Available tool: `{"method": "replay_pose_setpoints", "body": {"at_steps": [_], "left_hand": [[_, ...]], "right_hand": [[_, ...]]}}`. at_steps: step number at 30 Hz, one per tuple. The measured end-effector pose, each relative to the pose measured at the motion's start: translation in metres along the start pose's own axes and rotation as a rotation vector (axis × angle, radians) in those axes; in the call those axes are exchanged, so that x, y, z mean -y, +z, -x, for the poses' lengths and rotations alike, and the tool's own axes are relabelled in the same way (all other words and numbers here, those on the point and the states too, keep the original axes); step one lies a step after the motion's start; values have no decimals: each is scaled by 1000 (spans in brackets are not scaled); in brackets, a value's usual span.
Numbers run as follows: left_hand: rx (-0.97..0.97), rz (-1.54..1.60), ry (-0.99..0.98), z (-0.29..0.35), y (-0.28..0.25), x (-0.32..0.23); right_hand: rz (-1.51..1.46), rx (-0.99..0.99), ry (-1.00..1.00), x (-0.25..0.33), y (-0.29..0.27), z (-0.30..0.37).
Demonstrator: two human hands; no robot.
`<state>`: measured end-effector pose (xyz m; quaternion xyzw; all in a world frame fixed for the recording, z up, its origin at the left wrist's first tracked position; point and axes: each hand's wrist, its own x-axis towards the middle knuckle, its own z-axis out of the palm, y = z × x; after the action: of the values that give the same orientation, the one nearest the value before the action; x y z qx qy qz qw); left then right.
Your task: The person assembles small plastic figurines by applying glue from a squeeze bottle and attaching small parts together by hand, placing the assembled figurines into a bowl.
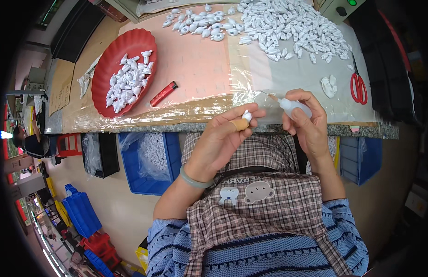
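- Left hand (pixel 230 129): pinching 1 small, glossy white plastic-looking piece (pixel 246 115) over the tabletop's (pixel 205 64) near edge
- Right hand (pixel 311 122): gripping a translucent white squeeze bottle (pixel 300 109), needle tip (pixel 268 94) pointing left. I'd squeeze lightly, tip steady
- Further out: red scalloped plastic dish (pixel 101 76) toward the left edge, red-handled scissors (pixel 359 90) near the right

left hand (pixel 224 134) pinching white piece (pixel 246 115), right hand (pixel 313 127) holding squeeze bottle (pixel 288 106), red dish (pixel 104 74)
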<state>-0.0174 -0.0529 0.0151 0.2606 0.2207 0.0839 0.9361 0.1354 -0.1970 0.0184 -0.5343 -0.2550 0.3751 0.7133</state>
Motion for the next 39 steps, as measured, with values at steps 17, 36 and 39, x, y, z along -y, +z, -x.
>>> {"method": "replay_pose_setpoints", "body": {"at_steps": [17, 36, 39], "left_hand": [[94, 54, 74, 7, -6, -3], [60, 42, 30, 9, -12, -1], [68, 22, 21, 9, -14, 0]], "right_hand": [[113, -113, -129, 21, 6, 3], [488, 34, -484, 25, 7, 16], [529, 36, -486, 25, 7, 18]]}}
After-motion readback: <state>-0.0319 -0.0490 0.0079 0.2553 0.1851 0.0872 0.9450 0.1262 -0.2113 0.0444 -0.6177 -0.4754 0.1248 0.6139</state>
